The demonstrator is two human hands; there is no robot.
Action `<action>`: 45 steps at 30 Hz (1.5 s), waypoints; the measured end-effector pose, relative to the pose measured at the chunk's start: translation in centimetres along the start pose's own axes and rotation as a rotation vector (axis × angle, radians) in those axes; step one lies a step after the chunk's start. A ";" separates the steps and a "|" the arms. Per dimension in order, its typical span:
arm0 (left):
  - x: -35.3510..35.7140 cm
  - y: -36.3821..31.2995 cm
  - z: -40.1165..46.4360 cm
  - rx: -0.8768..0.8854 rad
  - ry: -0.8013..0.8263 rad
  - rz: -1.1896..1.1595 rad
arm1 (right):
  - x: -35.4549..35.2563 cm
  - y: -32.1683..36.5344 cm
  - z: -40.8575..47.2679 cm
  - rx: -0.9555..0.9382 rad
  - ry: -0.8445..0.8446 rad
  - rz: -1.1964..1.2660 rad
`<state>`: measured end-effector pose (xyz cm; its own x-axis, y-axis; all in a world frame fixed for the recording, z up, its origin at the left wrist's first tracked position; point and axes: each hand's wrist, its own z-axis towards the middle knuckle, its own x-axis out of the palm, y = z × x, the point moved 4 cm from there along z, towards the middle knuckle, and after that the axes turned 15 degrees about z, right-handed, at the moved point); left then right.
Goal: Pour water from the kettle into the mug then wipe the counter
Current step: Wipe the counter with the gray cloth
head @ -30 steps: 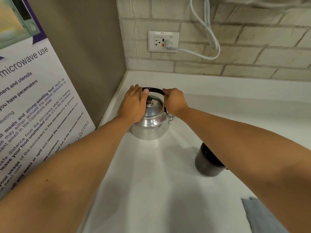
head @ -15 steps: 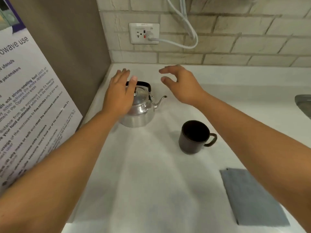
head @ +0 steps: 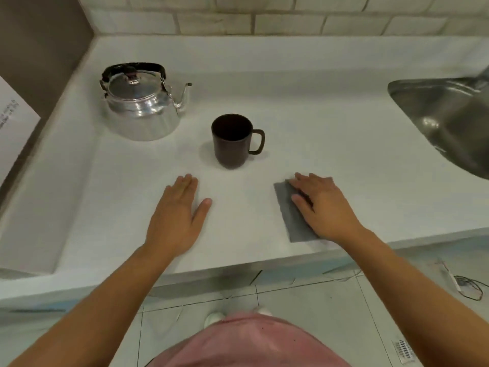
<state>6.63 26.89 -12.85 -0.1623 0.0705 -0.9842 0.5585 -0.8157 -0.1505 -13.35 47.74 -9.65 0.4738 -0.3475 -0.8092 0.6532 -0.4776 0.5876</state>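
Note:
A shiny metal kettle (head: pixel 143 109) with a black handle stands at the back left of the white counter (head: pixel 317 123), spout pointing right. A dark brown mug (head: pixel 231 140) stands upright to its right, handle to the right. My left hand (head: pixel 177 218) lies flat and open on the counter in front of the mug. My right hand (head: pixel 321 205) rests flat on a grey cloth (head: pixel 293 218) near the counter's front edge, fingers spread over it and covering most of it. I cannot see inside the mug.
A steel sink (head: pixel 447 120) is sunk into the counter at the right. A brick-tile wall (head: pixel 264 19) runs along the back and a brown side panel (head: pixel 39 49) with a white poster closes the left. The tiled floor shows below the front edge.
Both hands have left the kettle and pulled back to the front of the counter. My right hand has come down on the grey cloth. The view has tilted downward.

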 end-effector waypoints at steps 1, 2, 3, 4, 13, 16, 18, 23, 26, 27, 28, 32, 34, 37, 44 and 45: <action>0.3 -0.1 -0.2 0.001 0.006 0.029 | 0.7 -0.9 -0.8 0.018 0.057 -0.063; 0.5 -0.1 -0.2 0.001 0.010 0.047 | 1.4 -1.6 -1.4 0.031 0.103 -0.100; 0.7 -0.1 -0.1 0.002 0.018 0.059 | 2.0 -2.2 -1.8 0.041 0.130 -0.116; 0.8 0.0 0.0 0.000 0.028 0.068 | 2.4 -2.5 -1.9 0.044 0.141 -0.121; 1.2 0.3 -0.1 -0.046 0.039 0.086 | 3.2 -2.0 9.5 0.012 0.148 -0.174; 1.2 0.4 0.0 -0.061 0.035 0.072 | 3.3 -1.8 12.2 0.062 0.124 -0.195; 1.1 0.3 0.0 -0.056 0.035 0.078 | 3.5 -1.7 10.9 0.064 0.108 -0.208; 0.6 0.8 0.1 0.005 0.044 0.072 | 6.4 1.7 0.8 -0.075 0.161 -0.163; 0.0 3.5 -0.7 -0.017 0.044 0.081 | 9.0 5.6 -1.8 -0.227 0.276 -0.133; -0.2 4.7 -1.2 -0.031 0.039 0.076 | 10.0 7.1 -1.5 -0.269 0.304 -0.122; -0.5 5.6 -1.6 -0.036 0.029 0.064 | 11.0 8.6 -0.8 -0.307 0.326 -0.110; -1.1 6.3 -2.6 -0.078 -0.065 -0.027 | 15.2 14.3 4.6 -0.348 0.359 -0.046; -1.3 6.2 -2.8 -0.131 -0.117 -0.048 | 16.4 16.1 8.4 -0.279 0.318 -0.067; -1.6 6.4 -3.1 -0.144 -0.142 -0.044 | 17.1 17.5 13.5 -0.157 0.278 -0.106; -1.4 6.3 -3.0 -0.065 -0.102 -0.043 | 16.5 17.1 12.9 -0.150 0.304 -0.121; -1.3 6.2 -3.0 -0.047 -0.096 -0.047 | 16.3 16.6 11.1 -0.192 0.311 -0.109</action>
<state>12.72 23.43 -12.77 -0.2646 0.0507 -0.9630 0.5859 -0.7847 -0.2023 -1.34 25.25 -13.05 0.5331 -0.0277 -0.8456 0.7941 -0.3284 0.5114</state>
